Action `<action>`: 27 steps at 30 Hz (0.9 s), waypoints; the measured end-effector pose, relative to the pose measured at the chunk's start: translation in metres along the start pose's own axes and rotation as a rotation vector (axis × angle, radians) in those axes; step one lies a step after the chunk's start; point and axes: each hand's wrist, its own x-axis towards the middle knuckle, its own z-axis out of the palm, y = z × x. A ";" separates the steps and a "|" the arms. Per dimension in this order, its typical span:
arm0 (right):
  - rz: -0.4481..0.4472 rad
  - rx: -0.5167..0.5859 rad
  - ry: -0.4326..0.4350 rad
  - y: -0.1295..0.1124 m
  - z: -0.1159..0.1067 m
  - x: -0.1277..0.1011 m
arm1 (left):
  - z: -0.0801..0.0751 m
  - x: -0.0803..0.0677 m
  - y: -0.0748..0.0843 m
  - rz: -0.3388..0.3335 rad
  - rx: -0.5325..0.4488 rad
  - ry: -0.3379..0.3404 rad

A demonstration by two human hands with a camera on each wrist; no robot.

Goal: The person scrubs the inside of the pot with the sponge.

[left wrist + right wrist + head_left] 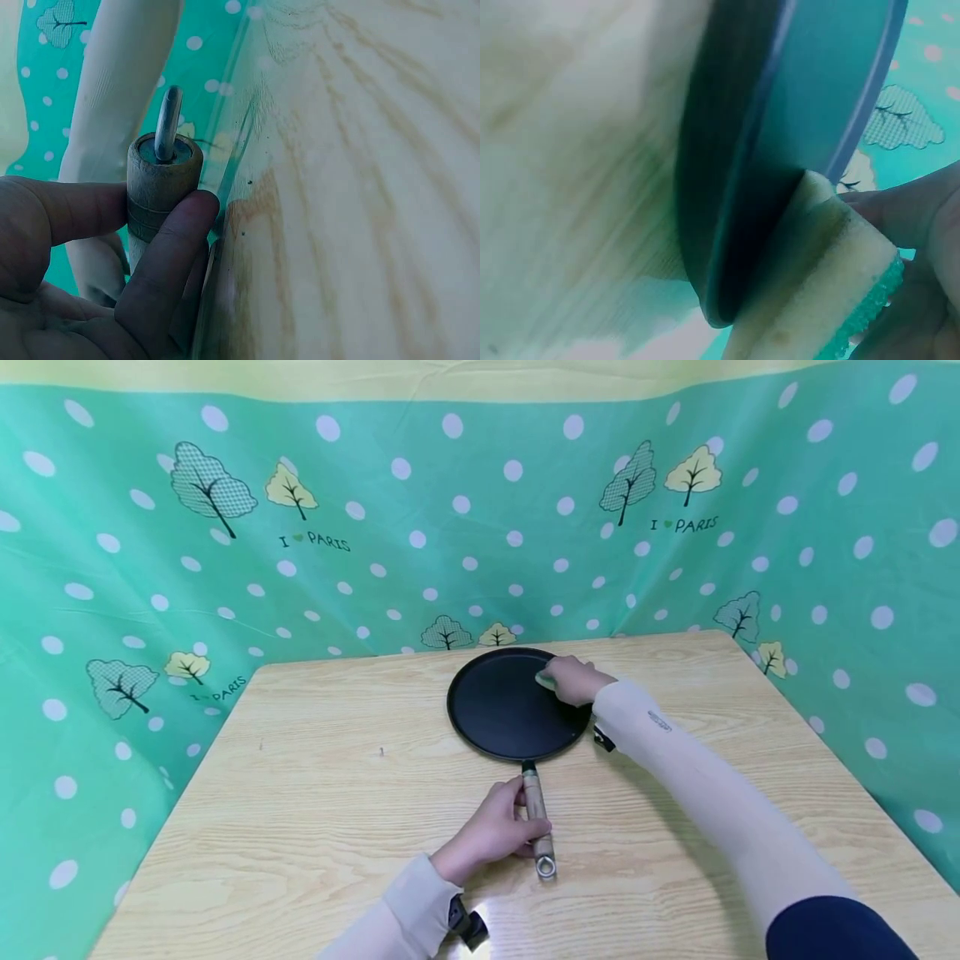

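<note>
A flat black round pan (506, 706) lies on the wooden table (322, 793), its wooden handle (536, 810) pointing toward me and ending in a metal ring (545, 866). My left hand (495, 827) grips that handle; in the left wrist view the thumb and fingers (161, 262) wrap the handle's end (157, 184) below the ring (168, 124). My right hand (573, 679) holds a pale sponge (545, 679) against the pan's far right part. The right wrist view shows the sponge (817, 300), yellow with a green scouring side, pressed on the pan's surface (780, 127).
A green dotted cloth (375, 527) with tree prints hangs behind and on both sides of the table. The table's left half (300, 752) shows bare wood. Wrist camera straps (465, 922) sit on both sleeves.
</note>
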 end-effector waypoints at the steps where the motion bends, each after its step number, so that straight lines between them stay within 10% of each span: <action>1: 0.001 -0.008 -0.002 0.000 0.001 -0.003 | 0.000 0.000 0.000 0.000 0.003 0.001; 27: -0.118 -0.134 0.034 -0.026 0.028 -0.078 | 0.000 0.000 -0.001 0.022 0.000 -0.011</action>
